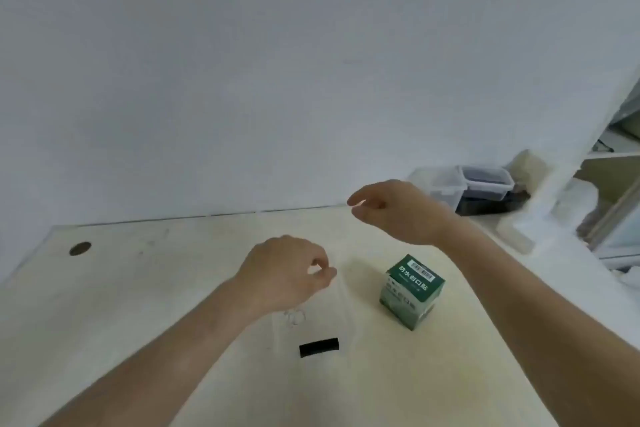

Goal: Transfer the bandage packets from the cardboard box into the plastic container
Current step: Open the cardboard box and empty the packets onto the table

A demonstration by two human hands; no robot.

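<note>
two bare hands over a pale table (138, 288). the left hand (287, 270) has its fingers curled, thumb meeting fingertips, above a faint, nearly invisible clear plastic container (346, 315) with a black strip (318, 347) just nearer than the hand; whether it pinches the rim cannot be told. the right hand (398, 211) is raised beyond it, fingers loosely curled; what it holds, if anything, is unclear. a green cardboard box (412, 291) stands upright below the right wrist, its top seemingly closed, no bandage packets showing. risks: the see-through container is easy to knock or miss, and the light box may tip when opened one-handed.
</note>
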